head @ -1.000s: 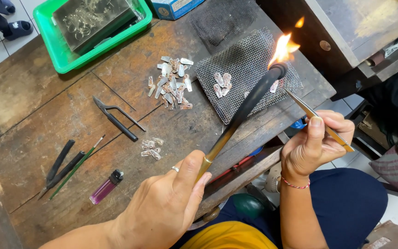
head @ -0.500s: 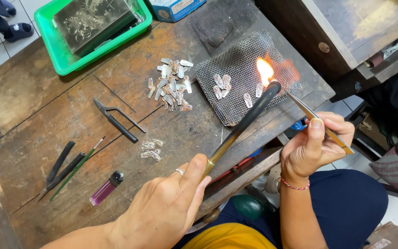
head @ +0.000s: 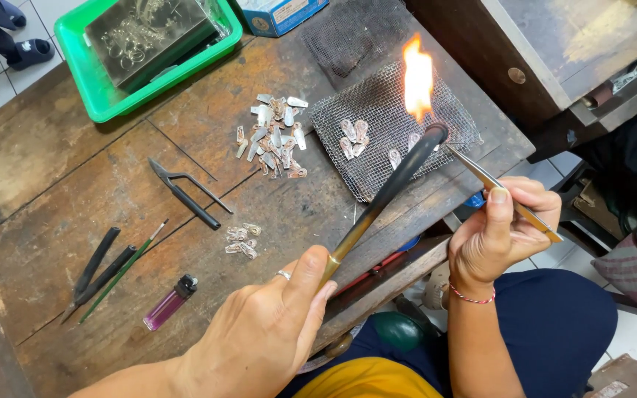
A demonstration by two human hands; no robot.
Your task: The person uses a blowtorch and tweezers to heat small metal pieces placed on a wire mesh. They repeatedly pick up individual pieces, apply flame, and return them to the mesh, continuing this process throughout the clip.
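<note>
- Brass and black, the long torch (head: 385,203) is gripped in my left hand (head: 263,335), thumb along its brass end; its dark tip points up to the right and carries an orange flame (head: 417,74).
- My right hand (head: 497,232) is closed on thin metal tweezers (head: 499,190), their points just beside the torch tip.
- Under the flame lies a square of grey wire mesh (head: 377,118), rough and singed, with a few small flat silver pieces (head: 355,136) on it; it sits near the table's right front edge.
- I see a looser heap of the same silver pieces (head: 274,133) left of the mesh, and a smaller cluster (head: 239,239) nearer me.
- The wooden table (head: 53,191) is worn, scratched and stained.
- A green plastic tray (head: 105,103) at the far left holds a dark box with pale metal bits inside.
- Black snips (head: 186,193), dark hand tools (head: 101,269) and a purple lighter (head: 169,304) lie well apart on the left, with bare wood between them.
- A blue box (head: 282,13) stands at the far edge.
</note>
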